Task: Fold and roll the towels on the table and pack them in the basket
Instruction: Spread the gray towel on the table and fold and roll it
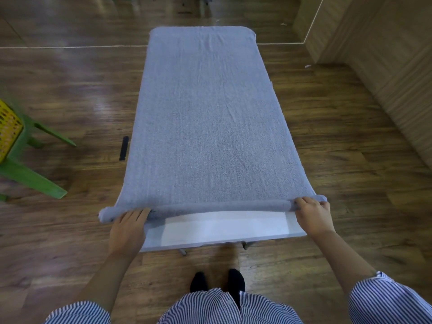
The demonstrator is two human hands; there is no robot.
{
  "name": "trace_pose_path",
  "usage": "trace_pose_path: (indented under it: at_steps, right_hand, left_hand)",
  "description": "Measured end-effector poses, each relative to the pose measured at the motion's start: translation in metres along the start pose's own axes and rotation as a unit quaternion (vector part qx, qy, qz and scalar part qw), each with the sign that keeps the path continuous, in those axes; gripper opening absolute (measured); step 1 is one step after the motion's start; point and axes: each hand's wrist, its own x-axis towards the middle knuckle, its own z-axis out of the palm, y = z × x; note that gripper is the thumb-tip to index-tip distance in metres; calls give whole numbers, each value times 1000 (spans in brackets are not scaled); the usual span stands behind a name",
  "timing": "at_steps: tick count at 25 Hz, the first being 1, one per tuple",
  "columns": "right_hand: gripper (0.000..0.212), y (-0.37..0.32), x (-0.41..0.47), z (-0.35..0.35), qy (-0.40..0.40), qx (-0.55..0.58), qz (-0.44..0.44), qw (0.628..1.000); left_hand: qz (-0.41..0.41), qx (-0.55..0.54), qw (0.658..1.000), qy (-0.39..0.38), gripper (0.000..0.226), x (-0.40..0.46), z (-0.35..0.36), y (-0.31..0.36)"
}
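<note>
Wood flooring surrounds the white surface (224, 226); I see the grey towel (208, 118) lying lengthwise away from me, my left hand (128, 226) and right hand (312, 215) fingers curled over its rolled near edge.

Room with glossy wood-plank floor and pale wood-panelled wall.

Dark brown floor (327, 136) planks fill the view, with soft glare patches toward ten o'clock. A panelled wall (385, 54) runs from one to three o'clock. A green plastic chair (28, 169) stands at nine o'clock. A thin white line (70, 47) crosses the floor at eleven o'clock.
</note>
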Motion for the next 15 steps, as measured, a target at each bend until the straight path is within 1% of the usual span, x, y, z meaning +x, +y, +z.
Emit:
trace_pose_path:
  at_steps: [2,3,4,5,6,7,8,10,11,12,14,15]
  right_hand:
    - [10,5,-2,2,6,3,5,1000]
    - [12,5,-3,2,5,9,5,1000]
    - [21,6,-5,4,7,7,-6,1000]
    - [22,6,-6,4,0,6,-6,1000]
    - [15,6,-6,4,2,9,-6,1000]
    - [15,4,-6,1,1,14,-2,1000]
    - [20,5,-5,1,12,16,-3,1000]
    - [36,7,-4,-1,26,11,-13,1000]
    - [42,8,-5,-1,19,10,-24,999]
    - [43,9,-6,2,14,14,-28,999]
    - [33,10,-6,5,-20,39,-13,999]
    - [33,10,-5,5,-45,57,0,997]
  left_hand:
    - [14,9,1000,-13,44,-5,-2,-3]
    - [24,13,999,-19,45,-8,-2,-5]
    - [29,17,999,-26,46,-10,-1,-7]
    - [28,20,999,-27,47,-11,-1,-8]
    - [24,21,999,-22,47,-11,0,-8]
    - [18,24,999,-11,46,-10,0,-7]
    - [12,27,1000,2,43,-7,-2,-4]
    - [11,21,999,28,44,-3,-5,2]
    - [12,9,999,32,45,-1,-5,6]
    - [9,-4,1000,27,45,0,-5,8]
    - [1,-15,1000,13,43,1,-3,7]
    - [0,-16,1000,5,41,1,-2,7]
